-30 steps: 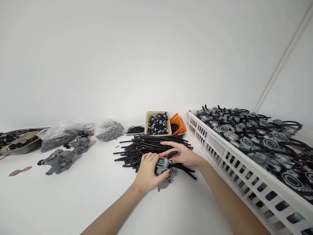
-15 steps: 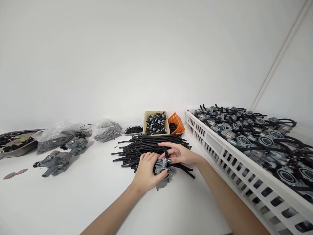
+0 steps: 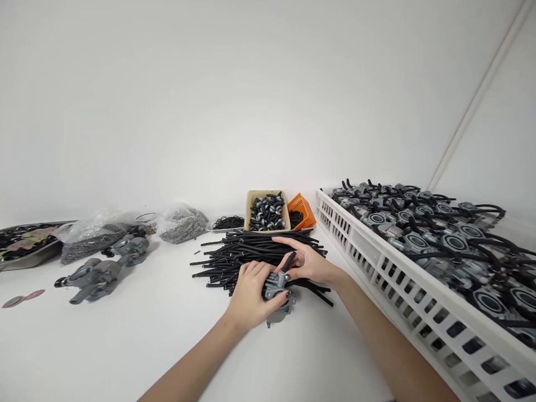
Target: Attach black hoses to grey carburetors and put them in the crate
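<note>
White tabletop point(image 3: 318, 357) is filling the foreground, smooth and matte, its bare surface running between both forearms and on toward the left. The left hand point(image 3: 253, 296) is gripping a grey metal carburetor point(image 3: 273, 282), thumb pressing across its near side; the right hand point(image 3: 309, 263) is pinching a short black tube point(image 3: 288, 262) on its top between thumb and fingers, index finger extending over the pile behind. The carburetor is sitting at the near edge of that pile; whether it is touching the table, cannot tell. Black hoses point(image 3: 228, 254), straight and rubbery-looking, are lying roughly parallel in the pile, ends fanning out on both sides. At right, a white slatted crate point(image 3: 412, 267) is bounding the right arm's side, its long rim slanting away; carburetors with curved black tubes are filling it. At left, well apart from the hands, two grey castings point(image 3: 95, 279) are lying just beside a flat pinkish object point(image 3: 25, 297). Farther back, a metal tray point(image 3: 39, 258) and two crinkled clear bags point(image 3: 180, 224) are standing left of a cream bin point(image 3: 248, 207) and a tilted orange basket point(image 3: 308, 213). Beyond, a plain pale wall point(image 3: 251, 106) is closing off the space.
</note>
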`<state>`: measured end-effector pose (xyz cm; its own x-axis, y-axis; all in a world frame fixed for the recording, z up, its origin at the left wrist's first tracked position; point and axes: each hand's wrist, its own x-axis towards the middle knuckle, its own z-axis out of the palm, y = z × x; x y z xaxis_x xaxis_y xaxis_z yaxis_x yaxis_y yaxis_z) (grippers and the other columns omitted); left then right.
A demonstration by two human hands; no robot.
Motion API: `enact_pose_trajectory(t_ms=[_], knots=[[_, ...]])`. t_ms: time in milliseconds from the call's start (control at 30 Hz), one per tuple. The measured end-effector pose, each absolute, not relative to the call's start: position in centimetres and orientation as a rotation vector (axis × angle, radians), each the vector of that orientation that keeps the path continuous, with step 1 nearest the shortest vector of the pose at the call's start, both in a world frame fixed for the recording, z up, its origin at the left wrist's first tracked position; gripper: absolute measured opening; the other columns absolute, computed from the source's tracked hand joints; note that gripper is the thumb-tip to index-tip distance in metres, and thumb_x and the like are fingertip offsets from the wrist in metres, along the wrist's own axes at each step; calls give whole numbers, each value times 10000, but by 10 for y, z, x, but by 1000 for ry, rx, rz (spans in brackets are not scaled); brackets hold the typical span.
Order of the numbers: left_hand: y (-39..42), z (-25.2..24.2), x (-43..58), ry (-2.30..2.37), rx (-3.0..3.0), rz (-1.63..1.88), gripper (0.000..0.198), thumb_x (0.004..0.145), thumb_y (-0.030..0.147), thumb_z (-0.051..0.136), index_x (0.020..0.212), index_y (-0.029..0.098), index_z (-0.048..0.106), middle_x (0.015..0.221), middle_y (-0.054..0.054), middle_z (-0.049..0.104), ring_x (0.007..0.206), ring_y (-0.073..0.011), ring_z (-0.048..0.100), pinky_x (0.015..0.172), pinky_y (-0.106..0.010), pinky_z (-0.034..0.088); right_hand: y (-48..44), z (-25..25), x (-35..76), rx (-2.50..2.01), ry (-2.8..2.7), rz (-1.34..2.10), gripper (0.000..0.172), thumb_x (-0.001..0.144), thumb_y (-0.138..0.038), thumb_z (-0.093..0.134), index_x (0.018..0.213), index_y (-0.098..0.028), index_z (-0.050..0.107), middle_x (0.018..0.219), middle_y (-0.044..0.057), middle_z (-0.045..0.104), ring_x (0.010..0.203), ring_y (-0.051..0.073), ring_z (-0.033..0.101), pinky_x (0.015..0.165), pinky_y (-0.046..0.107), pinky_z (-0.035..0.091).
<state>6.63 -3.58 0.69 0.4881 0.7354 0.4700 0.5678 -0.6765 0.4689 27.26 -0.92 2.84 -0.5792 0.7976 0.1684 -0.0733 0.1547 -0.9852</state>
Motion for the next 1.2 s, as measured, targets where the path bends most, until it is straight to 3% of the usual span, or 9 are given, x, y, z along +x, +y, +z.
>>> enact_pose_trajectory(t_ms=[100, 267, 533, 733, 1067, 1200], knots=[[-35, 6, 66, 1101, 2483, 970, 258, 805, 400, 629, 980, 219, 573, 963, -36, 640, 939, -250, 535, 902, -442, 363, -9, 27, 271, -721, -1725, 1438, 893, 676, -228, 840, 1443, -249, 383, 867, 17, 712, 854, 173, 667, 802, 321, 531], [-34, 5, 66, 1117, 2494, 966, 254, 808, 410, 620, 961, 212, 574, 943, -43, 637, 925, -252, 533, 899, -445, 368, -11, 30, 273, -687, -1797, 1516, 873, 719, -248, 806, 1462, -239, 348, 1040, 72, 721, 916, 166, 660, 866, 335, 511], [-36, 5, 68, 1183, 2418, 1038, 247, 778, 365, 649, 983, 233, 609, 969, -34, 680, 952, -258, 554, 901, -445, 378, -9, 29, 265, -880, -1767, 1213, 710, 608, -189, 834, 1266, -184, 568, 769, 2, 707, 774, 181, 671, 833, 379, 523], [-36, 6, 69, 1155, 2439, 1013, 265, 778, 391, 653, 963, 210, 597, 944, -53, 654, 928, -265, 541, 881, -444, 394, -10, 30, 272, -719, -1779, 1494, 759, 710, -288, 808, 1378, -220, 454, 1053, 83, 728, 964, 183, 659, 875, 356, 514], [-37, 6, 68, 1154, 2443, 1030, 269, 768, 382, 667, 973, 220, 601, 952, -41, 669, 937, -260, 550, 887, -440, 389, -12, 34, 265, -814, -1716, 1372, 622, 626, -181, 803, 1199, -158, 564, 836, 48, 746, 712, 169, 673, 728, 343, 542], [-36, 5, 69, 1158, 2449, 1031, 278, 770, 388, 665, 982, 219, 604, 964, -47, 669, 941, -261, 551, 892, -441, 397, -13, 33, 267, -839, -1690, 1417, 699, 619, -184, 819, 1255, -182, 529, 853, 36, 744, 713, 153, 670, 735, 319, 527]])
